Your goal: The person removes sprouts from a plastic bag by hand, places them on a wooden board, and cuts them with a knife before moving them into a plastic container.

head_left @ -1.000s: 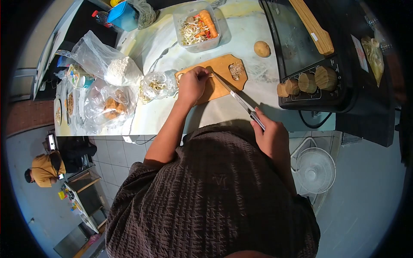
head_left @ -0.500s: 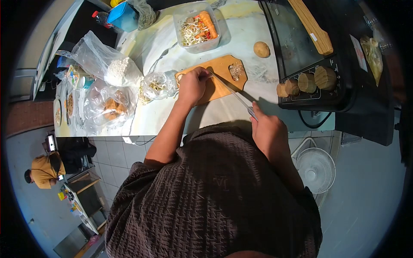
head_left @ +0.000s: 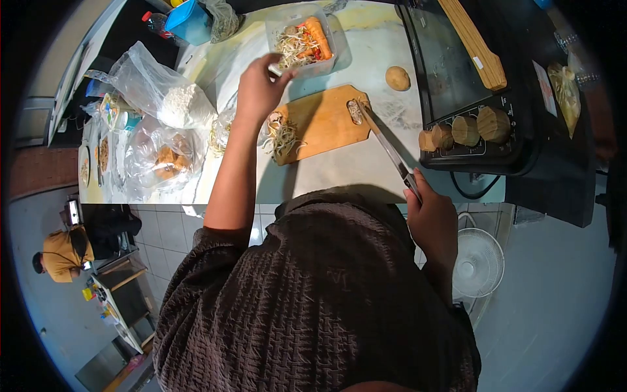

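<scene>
My left hand (head_left: 261, 91) is closed in a pinch at the near left side of a clear plastic container (head_left: 335, 63) of bean sprouts and a carrot (head_left: 317, 38); what it pinches is too small to name. In my right hand (head_left: 431, 219) is a knife (head_left: 390, 149), its blade reaching the right end of the wooden cutting board (head_left: 323, 124). Bean sprouts (head_left: 282, 138) lie on the board's left end, and small scraps (head_left: 354, 111) show at its right end. Beyond the board sits a round brown potato (head_left: 398, 78).
Left of the board are clear bags, one with white contents (head_left: 179, 106), one with brown pieces (head_left: 171, 162). A black appliance with wooden knobs (head_left: 493, 124) stands at right. A fan (head_left: 480, 261) is below right. Another person (head_left: 65, 251) is far left.
My left hand has moved from the board up to the container's edge, uncovering the sprouts on the board. My right hand and the knife have shifted right.
</scene>
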{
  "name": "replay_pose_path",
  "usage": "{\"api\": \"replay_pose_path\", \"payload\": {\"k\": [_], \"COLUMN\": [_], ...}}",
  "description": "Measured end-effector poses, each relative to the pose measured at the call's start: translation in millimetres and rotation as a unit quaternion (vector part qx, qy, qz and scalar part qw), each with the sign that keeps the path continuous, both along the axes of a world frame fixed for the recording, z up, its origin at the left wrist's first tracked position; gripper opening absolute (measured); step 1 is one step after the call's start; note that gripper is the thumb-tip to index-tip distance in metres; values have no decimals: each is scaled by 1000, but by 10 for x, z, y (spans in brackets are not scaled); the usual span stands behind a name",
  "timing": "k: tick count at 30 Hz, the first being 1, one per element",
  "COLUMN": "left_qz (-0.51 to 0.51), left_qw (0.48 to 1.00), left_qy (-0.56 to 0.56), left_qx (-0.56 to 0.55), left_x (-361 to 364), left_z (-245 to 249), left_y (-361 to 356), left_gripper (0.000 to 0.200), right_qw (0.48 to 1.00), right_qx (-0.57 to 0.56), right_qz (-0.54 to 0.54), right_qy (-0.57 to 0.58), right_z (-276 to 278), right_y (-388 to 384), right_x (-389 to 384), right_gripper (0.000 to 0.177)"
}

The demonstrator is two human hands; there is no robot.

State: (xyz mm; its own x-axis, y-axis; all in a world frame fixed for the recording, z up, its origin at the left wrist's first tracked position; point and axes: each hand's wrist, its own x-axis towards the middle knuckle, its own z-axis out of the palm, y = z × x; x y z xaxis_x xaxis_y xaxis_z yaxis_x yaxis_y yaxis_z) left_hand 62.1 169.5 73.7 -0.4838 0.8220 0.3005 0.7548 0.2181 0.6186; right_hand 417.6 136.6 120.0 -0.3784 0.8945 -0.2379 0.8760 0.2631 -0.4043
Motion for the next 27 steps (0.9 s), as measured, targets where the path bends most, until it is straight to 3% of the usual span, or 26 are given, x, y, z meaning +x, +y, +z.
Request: {"api": "replay_pose_path", "payload": {"k": [1, 2, 5, 8, 12, 16, 21, 27], "left_qz": [-15, -14, -90, -48, -65, -82, -84, -85], "left_qw": [996, 996, 970, 972, 963, 951, 964, 962], "left_qy": [-23, -22, -12, -7, 70, 76, 77, 36], "left_qx": [-83, -85, -225, -231, -252, -290, -240, -256], "left_x": [-23, -36, -82, -106, -103, -73, -123, -138], "left_z": [-5, -25, -191, -306, -356, -345, -480, -220], "left_y": [-59, -137, -385, -548, -669, -668, -702, -703], "left_gripper": [32, 32, 21, 18, 22, 22, 15, 16], "right_qw": [1000, 1000, 999, 998, 998, 996, 998, 997], "right_qx": [0, -20, -43, -54, -67, -82, -55, -72], "right_qz": [1, -6, -9, -1, 18, 0, 31, 16], "right_qy": [1, 5, 15, 22, 10, 19, 8, -3], "right_z": [-1, -2, -30, -42, -26, -5, -92, -41], "right_y": [12, 22, 28, 34, 58, 78, 82, 89], "right_x": [-5, -13, -39, -78, -110, -144, -89, -116], "right_gripper": [42, 41, 41, 41, 41, 41, 42, 41]}}
